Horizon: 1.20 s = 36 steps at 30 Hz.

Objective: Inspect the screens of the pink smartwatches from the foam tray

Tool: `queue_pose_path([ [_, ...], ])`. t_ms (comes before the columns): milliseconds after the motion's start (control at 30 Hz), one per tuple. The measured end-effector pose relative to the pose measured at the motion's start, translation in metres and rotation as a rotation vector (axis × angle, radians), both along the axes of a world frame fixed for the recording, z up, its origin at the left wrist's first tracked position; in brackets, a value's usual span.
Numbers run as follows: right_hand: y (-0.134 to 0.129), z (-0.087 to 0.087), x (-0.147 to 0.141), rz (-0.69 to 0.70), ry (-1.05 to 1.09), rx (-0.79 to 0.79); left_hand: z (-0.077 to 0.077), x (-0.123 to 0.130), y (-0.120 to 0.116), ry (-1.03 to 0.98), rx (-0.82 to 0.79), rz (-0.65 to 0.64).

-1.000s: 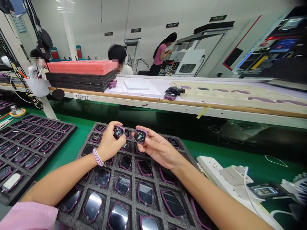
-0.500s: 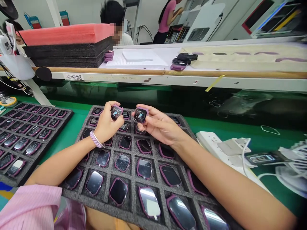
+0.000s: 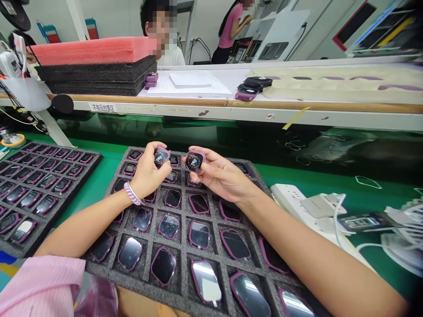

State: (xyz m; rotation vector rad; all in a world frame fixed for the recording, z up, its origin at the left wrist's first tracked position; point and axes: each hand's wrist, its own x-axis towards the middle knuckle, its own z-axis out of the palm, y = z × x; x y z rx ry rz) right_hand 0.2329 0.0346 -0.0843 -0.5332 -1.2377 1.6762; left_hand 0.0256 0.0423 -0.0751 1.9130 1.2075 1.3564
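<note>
In the head view, the left hand (image 3: 147, 174) pinches a purple watch body (image 3: 161, 156) between thumb and fingertips, screen lit and facing up toward the camera, while the right hand (image 3: 221, 176) grips a second watch body (image 3: 194, 160) the same way; the two units sit side by side, just apart, above the far rows of the grey foam tray (image 3: 183, 240). Most of that tray's square pockets hold a dark-screened purple watch body lying flat, and a second foam tray (image 3: 39, 185) to the left is likewise filled.
</note>
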Motion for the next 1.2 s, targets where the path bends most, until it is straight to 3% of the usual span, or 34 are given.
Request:
queue_pose_path([
  [1200,-0.0043,0.0035,-0.0017,0.002,-0.034,0.018,0.0022,-0.0010,-0.0006,0.021,-0.009,0.022],
])
